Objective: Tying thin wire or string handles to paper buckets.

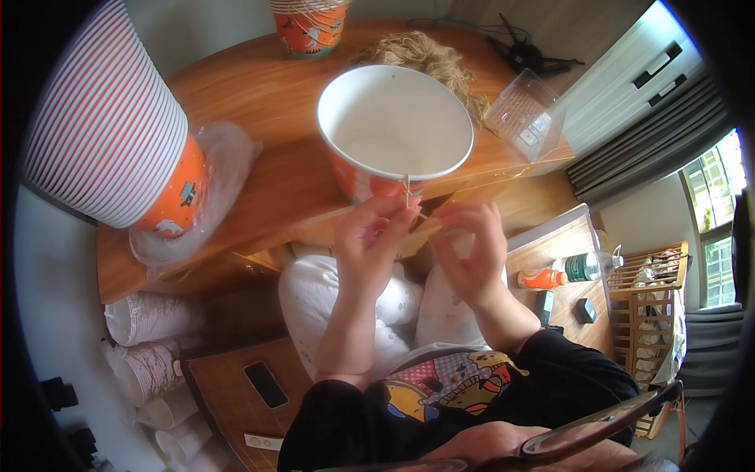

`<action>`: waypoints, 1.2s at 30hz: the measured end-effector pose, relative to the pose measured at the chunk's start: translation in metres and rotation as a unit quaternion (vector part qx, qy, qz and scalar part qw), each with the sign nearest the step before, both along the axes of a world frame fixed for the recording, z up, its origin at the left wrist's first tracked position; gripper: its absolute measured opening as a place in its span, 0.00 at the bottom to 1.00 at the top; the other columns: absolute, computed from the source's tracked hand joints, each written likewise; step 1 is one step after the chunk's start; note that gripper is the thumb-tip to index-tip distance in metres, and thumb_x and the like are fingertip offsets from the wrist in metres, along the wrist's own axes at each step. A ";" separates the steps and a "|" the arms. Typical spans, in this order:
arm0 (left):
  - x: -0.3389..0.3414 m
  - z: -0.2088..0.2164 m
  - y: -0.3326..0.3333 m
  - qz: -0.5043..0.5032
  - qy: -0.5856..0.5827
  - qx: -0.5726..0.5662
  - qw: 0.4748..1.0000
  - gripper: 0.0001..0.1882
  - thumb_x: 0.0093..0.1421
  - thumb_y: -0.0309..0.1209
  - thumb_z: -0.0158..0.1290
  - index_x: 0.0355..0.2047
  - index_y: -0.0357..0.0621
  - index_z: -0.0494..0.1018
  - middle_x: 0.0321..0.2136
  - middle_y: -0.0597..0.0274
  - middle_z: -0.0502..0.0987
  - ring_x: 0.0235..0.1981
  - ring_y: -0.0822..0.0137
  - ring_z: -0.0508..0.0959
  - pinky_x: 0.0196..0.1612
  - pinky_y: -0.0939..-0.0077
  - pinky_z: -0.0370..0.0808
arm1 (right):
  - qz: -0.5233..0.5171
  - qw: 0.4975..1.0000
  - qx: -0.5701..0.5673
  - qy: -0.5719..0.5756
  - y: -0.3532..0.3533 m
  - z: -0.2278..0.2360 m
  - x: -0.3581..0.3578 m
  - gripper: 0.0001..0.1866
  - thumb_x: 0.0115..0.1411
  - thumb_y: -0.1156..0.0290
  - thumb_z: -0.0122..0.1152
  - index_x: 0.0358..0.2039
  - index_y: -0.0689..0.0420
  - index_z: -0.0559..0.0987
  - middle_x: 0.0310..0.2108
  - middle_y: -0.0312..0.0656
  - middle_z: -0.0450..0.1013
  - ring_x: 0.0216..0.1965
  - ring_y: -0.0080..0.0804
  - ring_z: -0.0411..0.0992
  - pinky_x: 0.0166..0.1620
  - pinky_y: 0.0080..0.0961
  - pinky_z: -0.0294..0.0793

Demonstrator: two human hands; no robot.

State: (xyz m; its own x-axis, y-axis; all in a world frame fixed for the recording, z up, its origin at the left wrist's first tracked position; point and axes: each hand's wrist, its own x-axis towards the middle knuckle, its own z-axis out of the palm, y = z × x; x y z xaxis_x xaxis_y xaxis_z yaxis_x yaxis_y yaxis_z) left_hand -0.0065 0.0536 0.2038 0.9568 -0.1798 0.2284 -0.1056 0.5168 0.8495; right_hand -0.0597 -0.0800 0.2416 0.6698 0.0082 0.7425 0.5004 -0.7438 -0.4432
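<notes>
A large paper bucket, white inside and orange outside, stands at the near edge of the wooden table, its open mouth tilted toward me. A short length of tan twine hangs at the near side of its rim. Just below that rim, my left hand pinches the twine between thumb and fingertips. My right hand is close beside it, thumb and forefinger brought together on what looks like the twine's other end. The fingers partly cover the strand, so its knot or loop cannot be made out.
A tall stack of nested buckets leans at left by a clear plastic bag. Behind are a twine-draped bucket, a twine heap and a clear box. Bottles stand at right; a phone lies low left.
</notes>
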 end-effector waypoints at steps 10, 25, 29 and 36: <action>0.000 -0.003 0.005 -0.015 0.009 0.035 0.999 0.09 0.60 0.22 0.54 0.40 0.34 0.74 0.38 0.57 0.79 0.39 0.72 0.77 0.46 0.80 0.72 | -0.028 0.998 0.037 -0.030 0.007 0.000 0.011 0.19 0.42 0.81 0.73 0.35 0.58 0.75 0.31 0.38 0.72 0.30 0.27 0.70 0.31 0.19 0.70; -0.002 0.004 0.006 -0.071 0.040 -0.038 0.996 0.07 0.58 0.23 0.55 0.37 0.35 0.76 0.36 0.59 0.79 0.34 0.74 0.78 0.38 0.85 0.74 | 0.034 0.998 0.044 -0.020 0.007 -0.003 0.013 0.17 0.48 0.84 0.66 0.38 0.58 0.73 0.31 0.39 0.73 0.31 0.29 0.68 0.30 0.19 0.68; -0.005 0.005 0.003 -0.044 0.020 -0.021 0.999 0.06 0.59 0.21 0.53 0.37 0.33 0.75 0.34 0.58 0.80 0.36 0.72 0.79 0.40 0.84 0.75 | 0.024 1.000 -0.006 -0.006 0.006 0.001 0.013 0.17 0.49 0.84 0.64 0.40 0.58 0.71 0.33 0.38 0.75 0.32 0.31 0.69 0.33 0.23 0.68; -0.008 0.007 0.004 0.044 -0.035 0.022 0.998 0.04 0.60 0.20 0.52 0.36 0.33 0.72 0.33 0.58 0.80 0.33 0.76 0.78 0.37 0.87 0.73 | 0.018 0.995 -0.087 -0.042 0.007 0.006 0.019 0.20 0.47 0.82 0.66 0.41 0.55 0.72 0.34 0.36 0.77 0.32 0.33 0.69 0.39 0.30 0.63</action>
State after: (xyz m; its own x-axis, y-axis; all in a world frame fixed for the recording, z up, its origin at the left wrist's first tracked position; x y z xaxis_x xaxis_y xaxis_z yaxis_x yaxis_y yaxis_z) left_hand -0.0145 0.0573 0.2110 0.9515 -0.1079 0.2882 -0.2079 0.4651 0.8605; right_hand -0.0406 -0.0731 0.2474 0.6018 0.1644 0.7816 0.5576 -0.7871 -0.2638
